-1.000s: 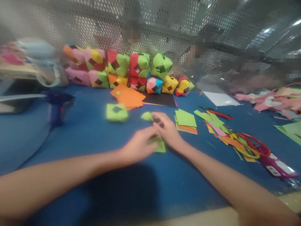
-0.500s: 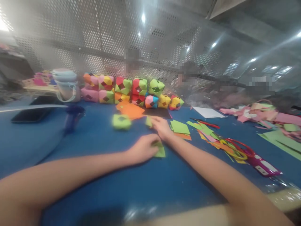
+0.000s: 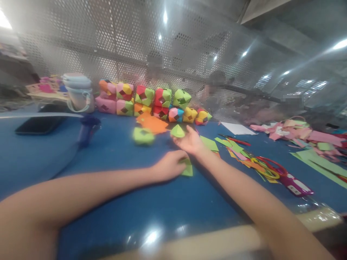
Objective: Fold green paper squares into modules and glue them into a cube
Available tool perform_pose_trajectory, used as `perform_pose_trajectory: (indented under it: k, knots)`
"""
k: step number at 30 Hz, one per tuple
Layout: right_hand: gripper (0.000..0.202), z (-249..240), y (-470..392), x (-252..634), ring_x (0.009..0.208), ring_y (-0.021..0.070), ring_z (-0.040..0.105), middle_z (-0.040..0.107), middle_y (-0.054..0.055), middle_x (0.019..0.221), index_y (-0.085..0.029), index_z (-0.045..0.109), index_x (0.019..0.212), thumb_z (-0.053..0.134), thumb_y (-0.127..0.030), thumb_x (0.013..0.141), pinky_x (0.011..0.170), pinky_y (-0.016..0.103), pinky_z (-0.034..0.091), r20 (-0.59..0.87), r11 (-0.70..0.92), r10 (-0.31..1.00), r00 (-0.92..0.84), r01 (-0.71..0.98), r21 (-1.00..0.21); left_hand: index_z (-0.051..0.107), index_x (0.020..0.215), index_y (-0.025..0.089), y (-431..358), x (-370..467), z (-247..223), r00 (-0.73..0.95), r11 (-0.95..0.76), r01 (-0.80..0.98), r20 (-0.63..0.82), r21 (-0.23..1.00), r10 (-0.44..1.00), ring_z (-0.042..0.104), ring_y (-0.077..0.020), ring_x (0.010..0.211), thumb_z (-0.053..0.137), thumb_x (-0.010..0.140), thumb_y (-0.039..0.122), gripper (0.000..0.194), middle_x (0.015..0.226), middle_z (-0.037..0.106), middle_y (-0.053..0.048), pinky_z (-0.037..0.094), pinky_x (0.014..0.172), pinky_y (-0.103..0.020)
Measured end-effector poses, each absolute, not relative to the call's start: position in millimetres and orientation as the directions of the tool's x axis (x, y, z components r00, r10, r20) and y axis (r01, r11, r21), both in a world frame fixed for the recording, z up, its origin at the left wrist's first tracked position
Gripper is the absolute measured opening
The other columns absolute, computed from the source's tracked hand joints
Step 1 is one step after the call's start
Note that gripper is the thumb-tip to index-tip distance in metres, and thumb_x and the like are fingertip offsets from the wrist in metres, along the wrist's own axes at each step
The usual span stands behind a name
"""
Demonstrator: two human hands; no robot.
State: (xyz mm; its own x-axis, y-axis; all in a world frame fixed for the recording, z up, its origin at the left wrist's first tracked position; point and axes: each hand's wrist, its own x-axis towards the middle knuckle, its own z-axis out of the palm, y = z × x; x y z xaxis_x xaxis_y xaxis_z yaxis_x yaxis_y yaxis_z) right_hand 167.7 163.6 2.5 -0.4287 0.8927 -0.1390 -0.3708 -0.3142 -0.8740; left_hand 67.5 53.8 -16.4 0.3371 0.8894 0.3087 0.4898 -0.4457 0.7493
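- Folded green paper piece sits in your right hand, raised just off the worktop in front of the row of coloured paper cubes; your fingers close loosely round its lower edge.
- Paper like this weighs next to nothing and crushes easily, so I judge a light pinch at a folded edge or corner suits it, not a squeeze across the hollow middle.
- Your left hand presses flat on a second green sheet lying on the worktop, fingers bent over it and holding it down.
- That sheet is thin and will probably slide on the smooth blue surface; a creased edge gives the firmest hold.
- Another folded green cube lies just left of your right hand, and scissors lie among scraps to the right.
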Motion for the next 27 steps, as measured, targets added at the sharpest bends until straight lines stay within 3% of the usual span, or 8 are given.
perform_pose_trajectory:
  k: [7,9,11,13,15,19,23,27]
  knots:
    - [0.017,0.5,162.4,154.3,0.067,0.0109,0.064,0.064,0.000,0.065,-0.016,0.056,0.068,0.054,-0.010,0.083,0.076,0.027,0.053,-0.107,-0.220,0.910,-0.400,-0.249,-0.943,0.057,0.076,0.014,56.7,65.7,-15.8,0.335,-0.418,0.461,0.283,0.782,0.899,0.048,-0.0100,0.058,0.044,0.069,0.004,0.018,0.063,0.054,0.003,0.040,0.058,-0.022]
    - [0.005,5.5,162.4,147.0,0.072,0.0120,0.064,0.067,0.000,0.074,-0.016,0.060,0.075,0.062,-0.013,0.079,0.080,0.030,0.052,-0.093,-0.200,0.901,-0.423,-0.216,-0.956,0.057,0.076,0.014,57.3,65.4,-14.9,0.328,-0.408,0.463,0.276,0.787,0.904,0.048,-0.0099,0.058,0.044,0.069,0.005,0.018,0.064,0.054,0.003,0.041,0.059,-0.022]
    - [0.012,13.3,164.6,147.5,0.086,0.0132,0.064,0.069,0.001,0.089,-0.017,0.063,0.085,0.069,-0.016,0.074,0.087,0.031,0.049,-0.046,-0.129,0.909,-0.414,-0.173,-0.976,0.058,0.079,0.015,58.0,65.1,-14.8,0.313,-0.400,0.470,0.274,0.787,0.909,0.048,-0.0099,0.059,0.044,0.070,0.006,0.018,0.065,0.055,0.003,0.042,0.061,-0.022]
    - [0.019,20.4,168.5,161.0,0.101,0.0159,0.061,0.067,0.005,0.109,-0.017,0.062,0.097,0.064,-0.022,0.079,0.092,0.034,0.046,0.094,0.109,0.911,-0.402,0.014,-0.994,0.058,0.081,0.015,59.3,64.4,-15.3,0.306,-0.390,0.480,0.267,0.786,0.914,0.049,-0.0100,0.059,0.044,0.071,0.007,0.019,0.066,0.056,0.003,0.043,0.063,-0.023]
    - [0.025,22.8,171.7,187.7,0.110,0.0184,0.058,0.063,0.009,0.120,-0.016,0.061,0.105,0.059,-0.024,0.081,0.097,0.036,0.043,0.216,0.330,0.897,-0.385,0.259,-0.908,0.058,0.083,0.015,61.9,62.6,-16.0,0.303,-0.387,0.497,0.262,0.776,0.916,0.050,-0.0103,0.060,0.044,0.072,0.008,0.019,0.067,0.057,0.003,0.045,0.065,-0.024]
    - [0.035,9.4,169.2,257.0,0.119,0.0259,0.052,0.059,0.013,0.127,-0.015,0.060,0.114,0.059,-0.028,0.081,0.103,0.043,0.036,0.299,0.500,0.866,-0.401,0.723,-0.476,0.059,0.092,0.016,72.1,55.5,-16.0,0.258,-0.384,0.594,0.285,0.707,0.923,0.053,-0.0118,0.064,0.046,0.073,0.008,0.024,0.073,0.060,0.001,0.047,0.070,-0.026]
    - [0.033,-13.1,160.2,299.6,0.100,0.0275,0.061,0.065,0.014,0.112,-0.015,0.061,0.106,0.052,-0.040,0.086,0.083,0.038,0.046,0.198,0.520,0.851,-0.486,0.829,-0.206,0.059,0.101,0.015,83.3,48.1,-14.0,0.179,-0.340,0.685,0.304,0.644,0.936,0.056,-0.0144,0.070,0.047,0.075,0.011,0.029,0.075,0.061,-0.001,0.048,0.076,-0.029]
    - [0.026,-24.3,157.5,305.2,0.085,0.0224,0.064,0.070,0.008,0.097,-0.020,0.064,0.096,0.045,-0.037,0.091,0.067,0.029,0.044,0.250,0.561,0.819,-0.517,0.813,-0.155,0.059,0.106,0.015,89.1,45.4,-12.6,0.126,-0.277,0.713,0.272,0.644,0.954,0.058,-0.0161,0.072,0.048,0.077,0.016,0.030,0.081,0.063,-0.004,0.049,0.079,-0.033]
